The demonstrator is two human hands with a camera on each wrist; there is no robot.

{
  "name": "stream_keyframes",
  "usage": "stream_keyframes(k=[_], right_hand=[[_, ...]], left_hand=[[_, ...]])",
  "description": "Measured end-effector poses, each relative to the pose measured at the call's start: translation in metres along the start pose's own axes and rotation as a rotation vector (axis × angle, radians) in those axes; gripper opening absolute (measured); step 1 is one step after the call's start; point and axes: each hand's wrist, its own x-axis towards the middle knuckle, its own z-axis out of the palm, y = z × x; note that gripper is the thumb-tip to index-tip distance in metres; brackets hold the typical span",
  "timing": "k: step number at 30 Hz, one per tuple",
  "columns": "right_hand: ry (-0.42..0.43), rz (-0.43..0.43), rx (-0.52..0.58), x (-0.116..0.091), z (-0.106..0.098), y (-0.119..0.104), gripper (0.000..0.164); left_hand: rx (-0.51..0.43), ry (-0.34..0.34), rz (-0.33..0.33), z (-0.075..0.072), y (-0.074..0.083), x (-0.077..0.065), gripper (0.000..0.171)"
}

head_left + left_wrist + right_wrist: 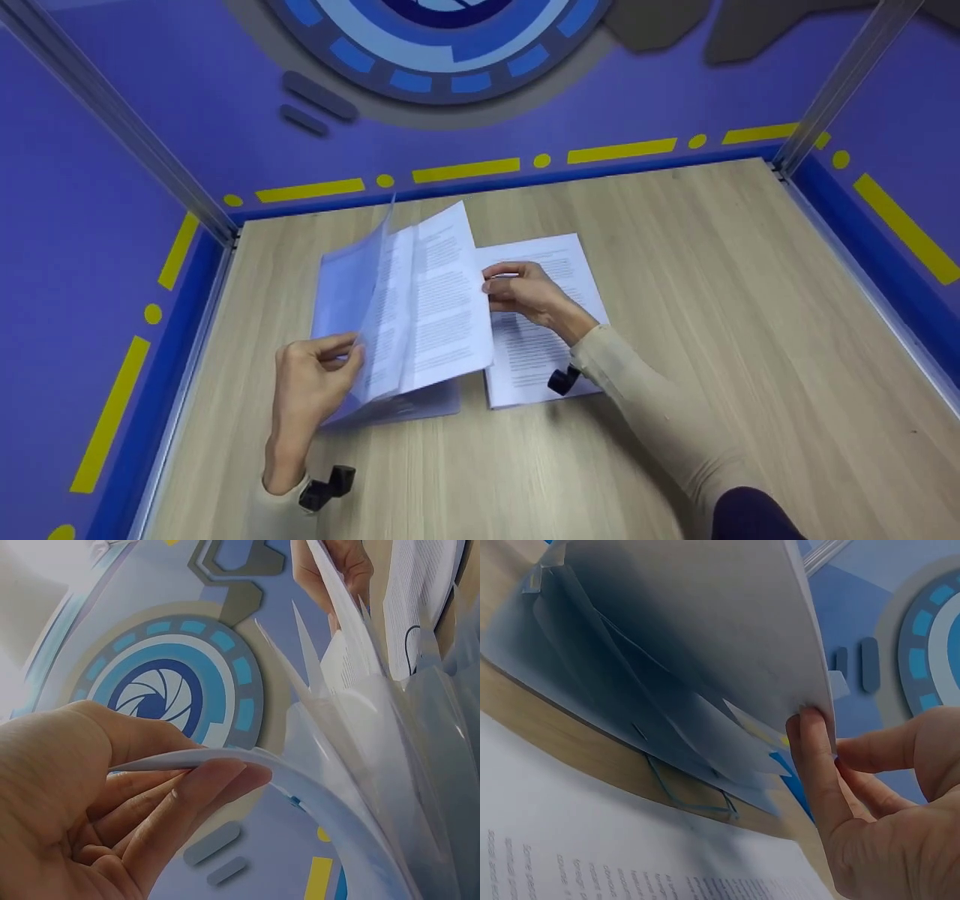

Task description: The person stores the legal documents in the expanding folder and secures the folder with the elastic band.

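Observation:
A translucent blue plastic document folder (345, 289) stands partly open on the table, its clear pockets (401, 765) fanned out in the left wrist view. My left hand (311, 379) pinches the edge of a clear plastic leaf between thumb and fingers. Printed sheets (448, 300) stand tilted among the pockets. With thumb and fingertips, my right hand (531, 294) pinches their right edge. Under my right hand lies a stack of printed paper (536, 367), flat beside the folder. The right wrist view shows an elastic cord (676, 802) at the folder's edge.
The pale wooden tabletop (720, 300) is bounded by blue-purple panels (600, 97) at the back and both sides. Metal posts (840, 82) stand at the far corners. Small black devices (328, 487) sit at both wrists.

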Motion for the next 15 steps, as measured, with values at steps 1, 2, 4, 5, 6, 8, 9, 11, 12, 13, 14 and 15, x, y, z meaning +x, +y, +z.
stream_keyframes(k=[1,2,4,5,6,8,9,11,12,13,14,15], right_hand=[[-0.002,0.002,0.004,0.000,0.002,0.001,0.022],[-0.006,0.003,0.006,0.001,0.003,0.002,0.021],[-0.009,0.006,0.008,0.002,0.007,0.003,0.021],[-0.010,0.008,0.010,0.003,0.009,0.004,0.021],[-0.010,0.009,0.010,0.004,0.010,0.004,0.022],[-0.010,0.013,0.010,0.005,0.014,0.006,0.022],[-0.008,0.015,0.011,0.005,0.015,0.006,0.022],[-0.009,0.017,0.013,0.006,0.019,0.007,0.022],[-0.009,0.017,0.012,0.006,0.020,0.007,0.022],[-0.010,0.019,0.012,0.006,0.022,0.007,0.022],[-0.010,0.020,0.014,0.007,0.024,0.007,0.022],[-0.012,0.020,0.017,0.007,0.026,0.007,0.021]], left_hand=[[-0.001,-0.001,0.001,0.000,0.000,0.000,0.019],[-0.003,-0.002,0.001,0.000,0.000,0.000,0.019],[-0.006,-0.003,0.003,0.000,0.000,0.000,0.019],[-0.007,-0.004,0.001,0.000,0.000,0.000,0.019],[-0.008,-0.004,0.003,-0.001,-0.001,0.000,0.019],[-0.011,-0.005,0.007,-0.001,-0.001,0.000,0.019],[-0.011,-0.005,0.009,-0.001,-0.001,0.000,0.019],[-0.010,-0.006,0.012,-0.001,-0.001,0.000,0.019],[-0.009,-0.006,0.013,-0.001,-0.001,0.000,0.019],[-0.009,-0.006,0.012,-0.001,-0.001,0.000,0.019],[-0.008,-0.006,0.013,-0.001,-0.001,0.001,0.018],[-0.010,-0.007,0.010,-0.001,-0.001,0.001,0.018]])
